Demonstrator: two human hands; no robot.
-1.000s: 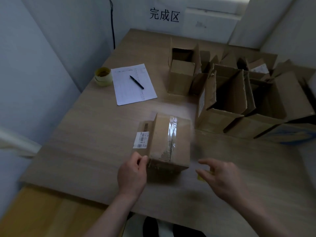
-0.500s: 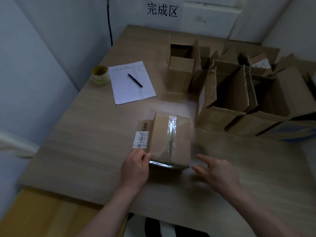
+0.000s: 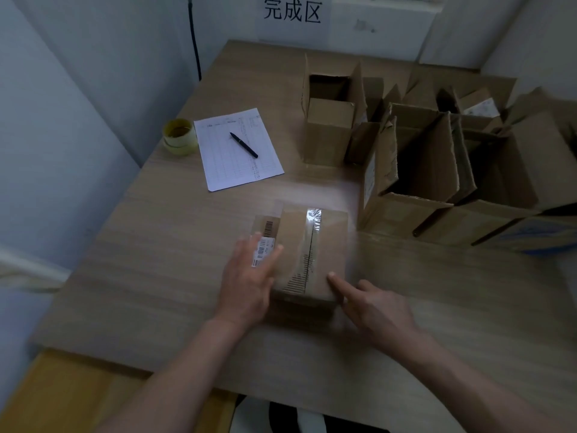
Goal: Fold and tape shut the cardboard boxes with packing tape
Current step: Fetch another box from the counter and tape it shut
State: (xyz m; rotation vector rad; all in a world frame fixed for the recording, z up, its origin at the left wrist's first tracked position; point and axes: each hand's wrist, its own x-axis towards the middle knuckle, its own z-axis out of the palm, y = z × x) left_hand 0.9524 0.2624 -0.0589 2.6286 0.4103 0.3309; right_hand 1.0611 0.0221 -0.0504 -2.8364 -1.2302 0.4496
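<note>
- My left hand (image 3: 249, 276) has slid from the box's near corner up along its left side; fingers straight, flat against the labelled flap, gripping nothing.
- My right hand (image 3: 371, 304) has closed in from beside the box; its forefinger now presses the top by the near right corner, the other fingers loose.
- The taped box (image 3: 307, 254) sits between my palms, its tape strip (image 3: 313, 220) along the seam.
- I judge this one sealed, with the open boxes (image 3: 415, 170) beyond my right hand still to do.

Brown matt cardboard box (image 3: 324, 245) with shiny clear tape (image 3: 313, 220) and a white paper label (image 3: 263, 246). Pale smooth wood-look table (image 3: 156, 260).
</note>
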